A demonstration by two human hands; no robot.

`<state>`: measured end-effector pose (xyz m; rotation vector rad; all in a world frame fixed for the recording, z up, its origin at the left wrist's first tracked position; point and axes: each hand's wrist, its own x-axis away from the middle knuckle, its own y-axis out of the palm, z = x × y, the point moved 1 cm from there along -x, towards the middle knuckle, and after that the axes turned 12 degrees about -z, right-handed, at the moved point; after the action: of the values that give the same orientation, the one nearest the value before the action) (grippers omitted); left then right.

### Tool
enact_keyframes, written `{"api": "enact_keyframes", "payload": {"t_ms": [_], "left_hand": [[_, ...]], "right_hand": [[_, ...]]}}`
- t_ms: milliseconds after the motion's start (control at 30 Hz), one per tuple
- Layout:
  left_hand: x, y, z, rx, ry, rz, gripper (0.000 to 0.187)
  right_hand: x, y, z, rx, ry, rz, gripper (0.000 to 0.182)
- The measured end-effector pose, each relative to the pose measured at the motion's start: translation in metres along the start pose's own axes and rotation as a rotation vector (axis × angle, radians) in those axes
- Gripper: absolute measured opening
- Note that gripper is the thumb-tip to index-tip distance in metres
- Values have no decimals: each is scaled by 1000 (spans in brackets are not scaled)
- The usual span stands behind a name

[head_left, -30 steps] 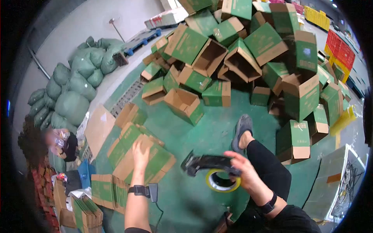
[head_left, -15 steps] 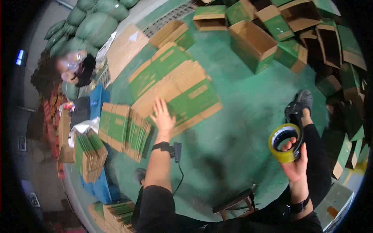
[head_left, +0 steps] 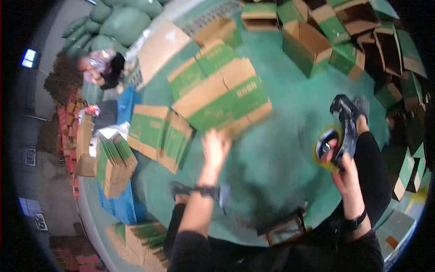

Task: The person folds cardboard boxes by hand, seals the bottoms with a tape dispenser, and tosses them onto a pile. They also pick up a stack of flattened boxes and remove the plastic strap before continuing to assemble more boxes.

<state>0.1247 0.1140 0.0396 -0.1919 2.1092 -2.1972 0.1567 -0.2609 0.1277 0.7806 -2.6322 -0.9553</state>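
Observation:
Flattened green-and-brown cartons (head_left: 226, 106) lie stacked on the green floor in front of me. My left hand (head_left: 215, 147) is at the near edge of the top one, its fingers curled on that edge and smeared by motion. My right hand (head_left: 346, 177) holds a tape dispenser (head_left: 348, 138) with a black body and a roll of yellowish tape, its fingers reaching through the roll's core. The dispenser is near my right knee, tilted and apart from the cartons.
More folded cartons (head_left: 161, 136) lie to the left, and others (head_left: 115, 165) lean by a blue crate (head_left: 118, 201). Opened boxes (head_left: 308, 47) pile up at the back and right. A small stool (head_left: 285, 231) stands close to me. Another person (head_left: 104, 68) sits near green sacks (head_left: 124, 25).
My left hand has gone from lying flat on the cartons to their near edge, fingers now curled. The right hand has turned the tape dispenser, so the roll appears more edge-on.

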Motion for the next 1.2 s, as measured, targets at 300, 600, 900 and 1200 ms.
{"api": "enact_keyframes", "payload": {"t_ms": [300,600,900,1200], "left_hand": [[115,-28,86,182,337,-232,17],[113,-47,62,417,296,-31,33],[110,26,11,975,-351,305,46],[114,-51,49,1128,-405,-141,56]], "right_hand": [[7,-14,59,1670,-209,-309,36],[4,-12,97,1614,288,-486,73],[-28,-11,66,1878,162,-384,64],[-24,-1,66,1751,114,-87,39]]}}
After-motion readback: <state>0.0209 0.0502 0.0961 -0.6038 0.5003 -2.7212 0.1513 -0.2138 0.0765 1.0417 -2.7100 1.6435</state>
